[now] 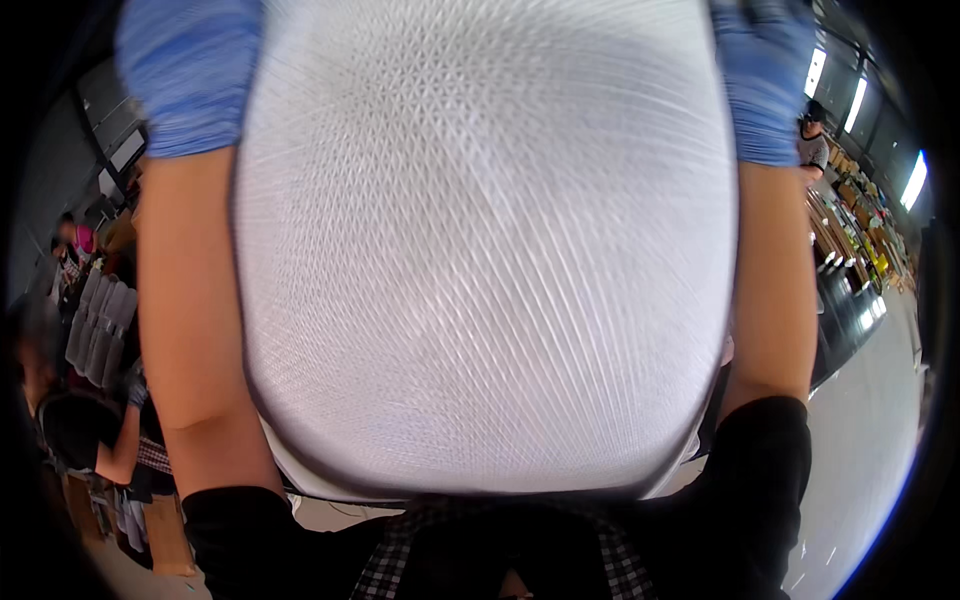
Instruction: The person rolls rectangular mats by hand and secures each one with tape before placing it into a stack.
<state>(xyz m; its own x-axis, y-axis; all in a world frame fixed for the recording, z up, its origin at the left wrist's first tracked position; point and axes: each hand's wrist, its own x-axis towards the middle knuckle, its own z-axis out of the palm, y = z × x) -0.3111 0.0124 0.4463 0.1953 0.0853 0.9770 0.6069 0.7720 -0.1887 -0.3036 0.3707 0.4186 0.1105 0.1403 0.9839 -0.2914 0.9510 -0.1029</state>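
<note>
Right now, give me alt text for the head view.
A large, white, textured panel fills the middle of the view, between the person's left hand and right hand, both blue-gloved, at the top edge. Co-workers show at both sides.

A large white panel (480, 260), rounded and crisscrossed with fine ridges, dominates the view. At the panel's upper left edge is a blue-gloved left hand (190, 75), at its upper right a matching right hand (768, 85), fingers unclear. Left of the panel are grey pieces (102, 325) and a black-clad co-worker (82, 430); right of it, another person (815, 145).
</note>
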